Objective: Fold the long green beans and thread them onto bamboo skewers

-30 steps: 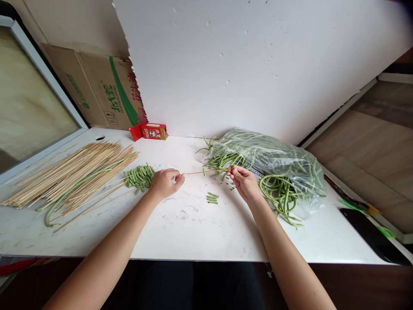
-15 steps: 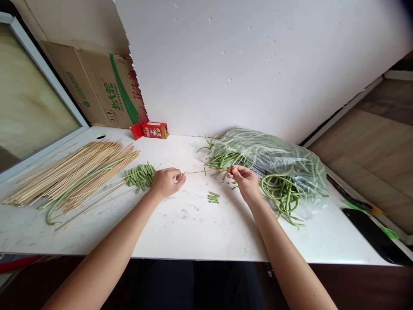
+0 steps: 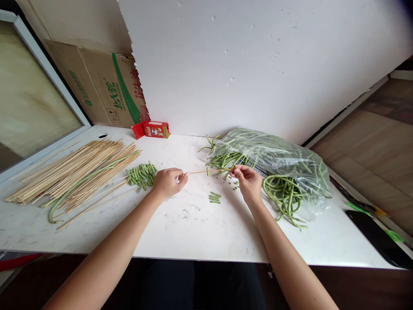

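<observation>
Two hands hold a thin skewer point(image 3: 196, 172) level at the centre of the frame, one short bean piece point(image 3: 208, 171) threaded crosswise on it.
In the head view, the left hand point(image 3: 169, 181) pinches the skewer's left end between thumb and finger; the right hand point(image 3: 248, 183), right of centre, has its fingertips pressed together at the other end, where a bit of green shows. Below the skewer, cut bean pieces point(image 3: 214, 198) lie on the white table point(image 3: 180, 228); just beside the left hand sit filled skewers point(image 3: 142, 174). A pile of bare sticks point(image 3: 77, 168) fills the left of the frame, a long bean point(image 3: 74, 186) across it. At right, a clear bag point(image 3: 274, 150) covers long beans, with loose beans point(image 3: 284, 193) spilling below it.
</observation>
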`<control>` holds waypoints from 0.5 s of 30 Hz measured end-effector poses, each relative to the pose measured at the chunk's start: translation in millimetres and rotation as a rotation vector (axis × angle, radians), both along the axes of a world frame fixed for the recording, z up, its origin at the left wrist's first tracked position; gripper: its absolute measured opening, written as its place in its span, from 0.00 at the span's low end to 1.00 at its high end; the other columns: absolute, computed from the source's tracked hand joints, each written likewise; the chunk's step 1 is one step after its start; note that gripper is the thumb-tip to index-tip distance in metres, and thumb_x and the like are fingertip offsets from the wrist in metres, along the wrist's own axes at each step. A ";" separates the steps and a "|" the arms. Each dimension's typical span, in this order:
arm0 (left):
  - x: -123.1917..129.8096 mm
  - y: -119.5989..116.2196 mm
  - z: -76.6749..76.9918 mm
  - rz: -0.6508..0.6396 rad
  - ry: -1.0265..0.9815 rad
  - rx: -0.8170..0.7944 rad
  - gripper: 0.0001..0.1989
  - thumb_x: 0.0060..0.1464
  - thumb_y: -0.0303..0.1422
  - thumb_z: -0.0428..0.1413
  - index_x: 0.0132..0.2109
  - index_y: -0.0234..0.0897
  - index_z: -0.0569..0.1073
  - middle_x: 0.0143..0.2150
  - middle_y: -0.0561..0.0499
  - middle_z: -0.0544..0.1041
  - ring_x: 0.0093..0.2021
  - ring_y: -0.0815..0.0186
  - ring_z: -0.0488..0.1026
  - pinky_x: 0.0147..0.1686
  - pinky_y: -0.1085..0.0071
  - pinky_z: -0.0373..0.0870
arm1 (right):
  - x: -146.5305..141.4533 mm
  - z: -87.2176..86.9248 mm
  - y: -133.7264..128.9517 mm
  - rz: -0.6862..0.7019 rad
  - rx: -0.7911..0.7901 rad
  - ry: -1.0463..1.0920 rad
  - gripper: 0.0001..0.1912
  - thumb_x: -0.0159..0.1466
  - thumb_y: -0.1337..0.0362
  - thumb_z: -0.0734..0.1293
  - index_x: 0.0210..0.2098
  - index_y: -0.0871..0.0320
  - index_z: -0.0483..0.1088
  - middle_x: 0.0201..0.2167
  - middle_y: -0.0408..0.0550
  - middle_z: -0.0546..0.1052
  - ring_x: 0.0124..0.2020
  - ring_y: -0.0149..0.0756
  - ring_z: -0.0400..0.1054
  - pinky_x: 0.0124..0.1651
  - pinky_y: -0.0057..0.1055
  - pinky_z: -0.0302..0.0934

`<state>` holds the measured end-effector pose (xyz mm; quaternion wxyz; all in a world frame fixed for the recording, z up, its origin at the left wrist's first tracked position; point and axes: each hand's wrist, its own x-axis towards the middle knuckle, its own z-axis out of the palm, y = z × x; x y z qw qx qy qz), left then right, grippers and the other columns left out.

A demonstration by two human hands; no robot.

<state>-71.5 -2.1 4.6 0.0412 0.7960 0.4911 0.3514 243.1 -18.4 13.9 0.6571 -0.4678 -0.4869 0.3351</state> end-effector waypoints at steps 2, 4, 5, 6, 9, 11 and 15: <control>0.6 -0.3 -0.5 -0.003 -0.002 -0.007 0.21 0.66 0.44 0.54 0.26 0.40 0.70 0.25 0.51 0.76 0.28 0.66 0.71 0.31 0.68 0.58 | -0.9 1.2 -1.0 -0.013 0.013 -0.013 0.20 0.57 0.47 0.81 0.38 0.55 0.81 0.32 0.49 0.83 0.31 0.40 0.78 0.38 0.38 0.75; 1.2 -0.6 -1.1 -0.010 -0.003 -0.015 0.21 0.66 0.44 0.54 0.25 0.40 0.69 0.25 0.52 0.76 0.28 0.66 0.71 0.31 0.68 0.57 | -1.5 2.0 -1.4 -0.021 0.024 -0.026 0.19 0.58 0.47 0.81 0.38 0.55 0.81 0.32 0.49 0.83 0.31 0.40 0.78 0.38 0.38 0.74; 1.4 -0.7 -1.4 -0.013 -0.003 -0.019 0.22 0.66 0.44 0.54 0.25 0.40 0.70 0.25 0.52 0.76 0.28 0.66 0.70 0.31 0.68 0.57 | -1.7 2.2 -1.6 -0.024 0.027 -0.031 0.19 0.58 0.47 0.81 0.38 0.55 0.81 0.32 0.49 0.83 0.31 0.40 0.78 0.38 0.38 0.74; 1.6 -0.7 -1.7 -0.016 -0.002 -0.022 0.22 0.66 0.44 0.54 0.25 0.40 0.70 0.25 0.52 0.76 0.28 0.66 0.70 0.31 0.68 0.56 | -1.8 2.3 -1.6 -0.027 0.030 -0.034 0.19 0.58 0.47 0.81 0.38 0.55 0.81 0.32 0.49 0.83 0.31 0.41 0.78 0.38 0.38 0.75; 1.6 -0.4 -2.6 -0.019 -0.004 -0.019 0.22 0.66 0.45 0.54 0.25 0.40 0.70 0.25 0.51 0.76 0.27 0.66 0.68 0.31 0.67 0.56 | -2.1 2.5 -2.0 -0.026 0.030 -0.039 0.19 0.58 0.47 0.81 0.38 0.55 0.80 0.32 0.50 0.83 0.31 0.41 0.78 0.39 0.39 0.75; 1.4 -0.1 -3.1 -0.020 -0.007 -0.017 0.22 0.66 0.45 0.54 0.25 0.40 0.70 0.24 0.51 0.75 0.27 0.66 0.68 0.31 0.68 0.56 | -2.4 2.8 -2.4 -0.019 0.027 -0.041 0.19 0.58 0.47 0.81 0.38 0.55 0.80 0.33 0.50 0.83 0.32 0.42 0.79 0.40 0.39 0.75; 1.1 -0.1 -3.6 -0.029 -0.012 -0.022 0.22 0.66 0.45 0.54 0.25 0.40 0.69 0.24 0.52 0.75 0.27 0.66 0.68 0.31 0.68 0.56 | -2.9 3.4 -3.2 -0.014 0.026 -0.030 0.20 0.58 0.47 0.81 0.38 0.55 0.80 0.33 0.50 0.83 0.32 0.41 0.78 0.40 0.39 0.76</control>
